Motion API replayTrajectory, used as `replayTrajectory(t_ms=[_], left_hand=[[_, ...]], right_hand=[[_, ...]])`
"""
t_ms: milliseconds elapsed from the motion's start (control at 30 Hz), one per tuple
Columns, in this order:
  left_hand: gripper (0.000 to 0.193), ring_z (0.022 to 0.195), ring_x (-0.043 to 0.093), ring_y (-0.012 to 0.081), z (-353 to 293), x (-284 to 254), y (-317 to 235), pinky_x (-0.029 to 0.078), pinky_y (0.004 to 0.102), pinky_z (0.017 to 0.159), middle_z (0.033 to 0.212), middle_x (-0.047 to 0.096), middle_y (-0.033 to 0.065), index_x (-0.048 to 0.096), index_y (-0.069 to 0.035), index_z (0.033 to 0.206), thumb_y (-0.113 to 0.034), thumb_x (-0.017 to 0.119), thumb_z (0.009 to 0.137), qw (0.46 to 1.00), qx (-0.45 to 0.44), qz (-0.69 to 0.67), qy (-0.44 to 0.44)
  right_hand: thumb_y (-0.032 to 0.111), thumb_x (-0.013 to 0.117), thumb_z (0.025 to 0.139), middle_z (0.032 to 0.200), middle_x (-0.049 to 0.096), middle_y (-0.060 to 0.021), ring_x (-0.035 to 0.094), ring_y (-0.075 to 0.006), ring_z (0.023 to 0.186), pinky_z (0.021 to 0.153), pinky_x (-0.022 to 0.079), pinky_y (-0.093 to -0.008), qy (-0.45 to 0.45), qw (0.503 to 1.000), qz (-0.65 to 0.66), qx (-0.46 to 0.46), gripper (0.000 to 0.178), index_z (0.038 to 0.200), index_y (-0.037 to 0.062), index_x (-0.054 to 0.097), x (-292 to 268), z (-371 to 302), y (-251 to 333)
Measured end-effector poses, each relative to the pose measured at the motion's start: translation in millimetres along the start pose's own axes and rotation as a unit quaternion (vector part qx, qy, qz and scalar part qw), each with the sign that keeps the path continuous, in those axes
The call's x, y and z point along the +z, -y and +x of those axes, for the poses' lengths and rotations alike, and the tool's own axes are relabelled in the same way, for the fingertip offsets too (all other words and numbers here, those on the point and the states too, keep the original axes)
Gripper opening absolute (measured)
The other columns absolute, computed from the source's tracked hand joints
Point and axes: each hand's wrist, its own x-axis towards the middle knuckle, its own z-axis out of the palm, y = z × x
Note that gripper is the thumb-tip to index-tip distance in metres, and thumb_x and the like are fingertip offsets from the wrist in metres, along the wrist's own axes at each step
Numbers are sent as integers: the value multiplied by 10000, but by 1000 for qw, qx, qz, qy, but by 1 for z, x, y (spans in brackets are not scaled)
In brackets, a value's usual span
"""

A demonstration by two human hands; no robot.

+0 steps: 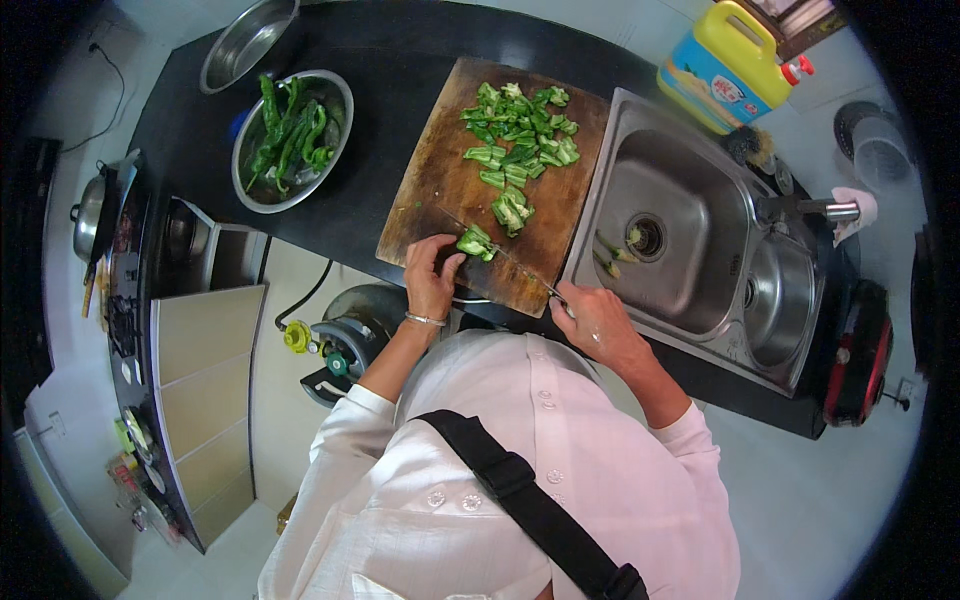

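Note:
On a worn wooden cutting board (430, 185), my left hand (430, 280) has its fingers curled against a piece of green pepper (476, 243) near the front edge. My right hand (600, 325) grips a knife (527, 272) at the board's near right side. Its thin blade, seen almost edge-on, slants up and left to the pepper piece; how far it has cut in is hard to make out. Farther up the board lies a loose spread of chopped green pepper (520, 135), with a larger chunk (512, 210) just beyond the blade.
Long green peppers fill a steel bowl (343, 110) at left; another metal bowl (240, 50) stands behind. A double steel sink (690, 190) adjoins the board, with pepper stems (608, 255) inside. A yellow jug (725, 70) stands beyond. Below the counter is a gas cylinder (365, 310).

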Motion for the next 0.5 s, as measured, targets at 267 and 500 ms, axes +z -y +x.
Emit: replayTrajectory(t_ms=[267,500], left_hand=[[218,879,590,313,5,2,8,477,370,775,934,647,123,645,-36,940,-21,707,731,1000,3,-8,28],[191,848,601,313,6,8,11,488,372,744,896,659,120,655,-35,910,-23,708,726,996,-43,-33,65]], right_hand=[[157,543,850,656,590,-241,594,-429,650,600,467,-516,30,998,-45,8,183,796,-18,536,7,7,7],[124,503,847,675,597,-259,607,-445,672,638,482,-530,65,997,-28,25,161,832,-28,551,6,20,8]])
